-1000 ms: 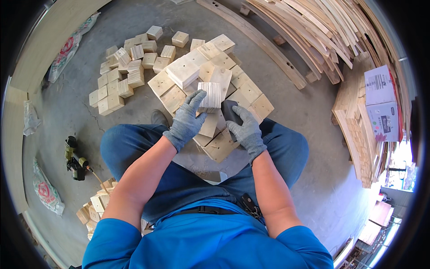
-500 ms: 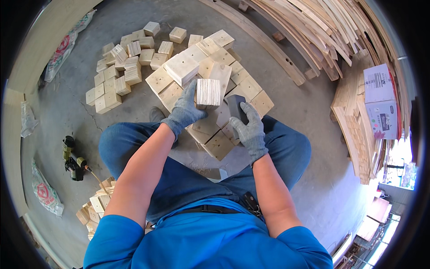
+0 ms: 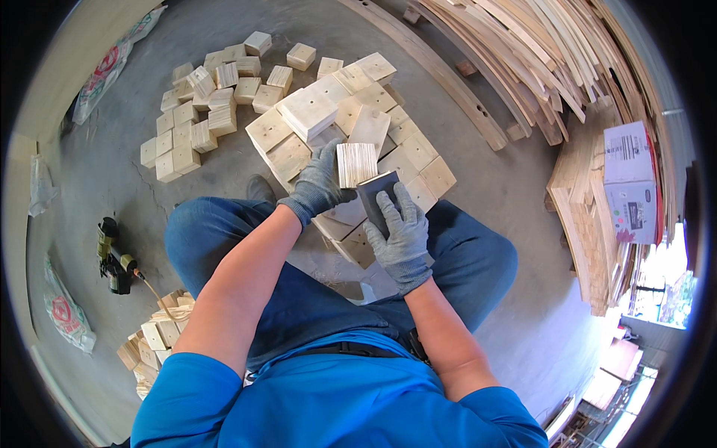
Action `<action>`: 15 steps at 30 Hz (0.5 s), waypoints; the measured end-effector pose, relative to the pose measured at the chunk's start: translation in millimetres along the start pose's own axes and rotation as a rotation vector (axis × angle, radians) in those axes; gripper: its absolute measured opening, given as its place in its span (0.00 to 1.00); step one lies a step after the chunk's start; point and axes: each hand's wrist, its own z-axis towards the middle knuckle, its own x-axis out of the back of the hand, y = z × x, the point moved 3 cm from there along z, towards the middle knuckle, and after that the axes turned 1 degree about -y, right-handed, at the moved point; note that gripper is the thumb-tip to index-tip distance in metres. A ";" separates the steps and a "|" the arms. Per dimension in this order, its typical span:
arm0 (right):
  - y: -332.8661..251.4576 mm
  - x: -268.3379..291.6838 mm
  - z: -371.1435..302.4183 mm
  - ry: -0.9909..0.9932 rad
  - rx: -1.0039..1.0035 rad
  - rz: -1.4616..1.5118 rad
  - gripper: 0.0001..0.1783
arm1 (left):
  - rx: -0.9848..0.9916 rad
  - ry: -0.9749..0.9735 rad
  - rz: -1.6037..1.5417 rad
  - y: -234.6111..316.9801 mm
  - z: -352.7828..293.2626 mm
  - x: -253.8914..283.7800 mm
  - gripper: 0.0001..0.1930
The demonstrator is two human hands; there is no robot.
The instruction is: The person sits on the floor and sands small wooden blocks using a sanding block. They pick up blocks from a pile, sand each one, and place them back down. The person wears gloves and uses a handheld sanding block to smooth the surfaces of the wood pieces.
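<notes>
Here, the left hand (image 3: 317, 188), in a grey glove, is closed around the left side of a stripy wooden block (image 3: 357, 164), which is over the big stack of wooden blocks (image 3: 413, 151) in front. The right hand (image 3: 403, 233), gloved too, grips a dark grey sanding block (image 3: 371, 201) right at the near edge of the stripy one, but I cannot tell if they touch. More small wooden cubes (image 3: 182, 136) sit bunched on the grey floor (image 3: 123, 175), farther left.
</notes>
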 end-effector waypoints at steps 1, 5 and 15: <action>-0.7 -3.6 1.4 0.006 0.019 -0.013 0.38 | 0.010 -0.004 -0.040 -2.9 -1.2 -0.1 0.62; -1.8 -16.3 13.8 0.024 0.066 -0.076 0.38 | 0.020 -0.001 -0.077 -14.3 -3.5 0.6 0.58; 10.8 -31.7 138.3 -0.102 -0.078 -0.148 0.33 | 0.037 0.010 -0.019 -0.1 -7.1 1.5 0.58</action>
